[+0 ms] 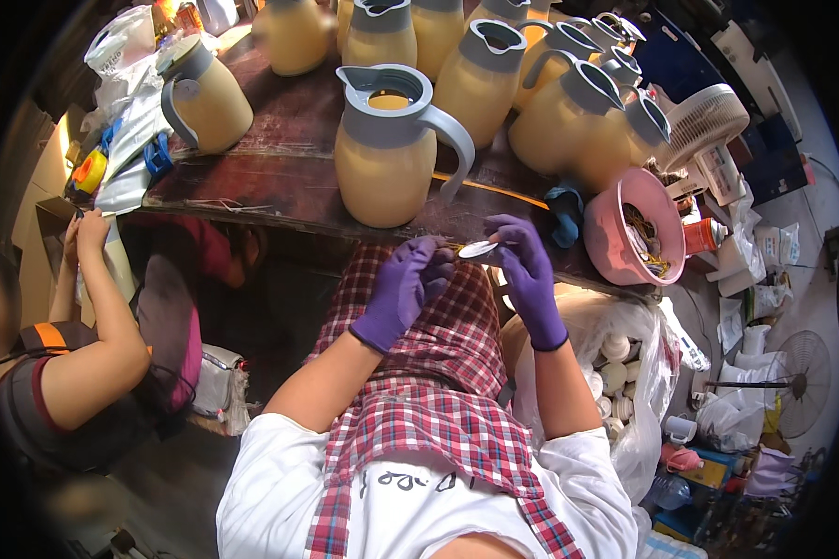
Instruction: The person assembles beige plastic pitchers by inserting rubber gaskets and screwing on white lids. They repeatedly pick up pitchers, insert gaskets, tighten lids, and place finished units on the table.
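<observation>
In purple gloves, both my hands are raised over my lap, just short of the table edge. My right hand [529, 279] pinches a small round white tag [477, 249] at its right edge. Fingertips of my left hand [406, 287] close on a thin golden strand [453, 246] at the tag's left side; how the two are joined is too small to tell. Right in front of my hands, a cream jug [384, 168] with a grey collar, spout and handle stands upright on the table, its top uncovered.
More cream jugs [480, 79] crowd the dark wooden table [280, 191]. At its right edge sits a pink tub [632, 226] holding thin golden strands, beside a dark blue cloth [564, 214]. A clear bag of white lids [615, 373] is at my right. Another person [93, 345] works on the left.
</observation>
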A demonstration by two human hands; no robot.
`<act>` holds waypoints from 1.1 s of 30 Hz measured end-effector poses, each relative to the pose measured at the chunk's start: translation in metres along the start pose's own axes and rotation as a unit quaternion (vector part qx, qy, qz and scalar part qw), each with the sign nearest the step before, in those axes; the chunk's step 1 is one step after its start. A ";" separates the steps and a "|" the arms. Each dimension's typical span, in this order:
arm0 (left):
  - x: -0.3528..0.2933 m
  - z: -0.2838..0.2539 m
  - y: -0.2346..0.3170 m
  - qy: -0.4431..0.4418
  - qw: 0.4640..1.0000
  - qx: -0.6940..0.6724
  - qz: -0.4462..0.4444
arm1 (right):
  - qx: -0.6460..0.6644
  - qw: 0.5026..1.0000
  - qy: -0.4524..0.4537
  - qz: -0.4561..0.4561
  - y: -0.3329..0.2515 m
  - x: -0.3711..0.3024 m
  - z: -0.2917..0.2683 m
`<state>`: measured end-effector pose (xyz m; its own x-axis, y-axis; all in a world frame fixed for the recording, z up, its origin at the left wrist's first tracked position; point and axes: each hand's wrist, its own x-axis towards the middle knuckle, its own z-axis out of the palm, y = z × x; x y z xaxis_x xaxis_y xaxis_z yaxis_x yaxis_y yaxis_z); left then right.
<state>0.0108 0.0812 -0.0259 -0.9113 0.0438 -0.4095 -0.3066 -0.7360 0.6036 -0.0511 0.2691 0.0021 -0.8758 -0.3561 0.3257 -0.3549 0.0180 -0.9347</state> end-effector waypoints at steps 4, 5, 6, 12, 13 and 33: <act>0.031 -0.046 -0.028 -0.018 0.989 -0.143 -0.014 | -0.026 0.987 -0.150 0.054 -0.001 -0.011 0.026; 0.036 -0.052 -0.031 -0.115 0.978 -0.176 -0.011 | -0.116 0.979 -0.154 -0.061 0.006 -0.006 0.026; 0.040 -0.058 -0.033 -0.211 0.955 -0.208 -0.007 | -0.067 0.991 -0.112 -0.003 0.014 -0.008 0.025; 0.028 -0.033 -0.020 -0.067 0.959 -0.274 -0.007 | 0.223 0.921 0.187 0.260 0.034 0.018 0.018; 0.035 -0.036 -0.026 -0.090 0.950 -0.297 -0.016 | 0.202 0.929 0.180 0.254 0.053 0.024 0.017; -0.004 0.016 0.107 0.082 0.882 0.095 0.454 | 0.249 0.960 -0.067 -0.111 -0.043 0.187 0.081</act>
<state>-0.0224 0.0131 0.0515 -0.7579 -0.6149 0.2180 0.4748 -0.2907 0.8307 -0.1731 0.1267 0.0915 -0.7349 -0.4173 0.5345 -0.2986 -0.5086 -0.8076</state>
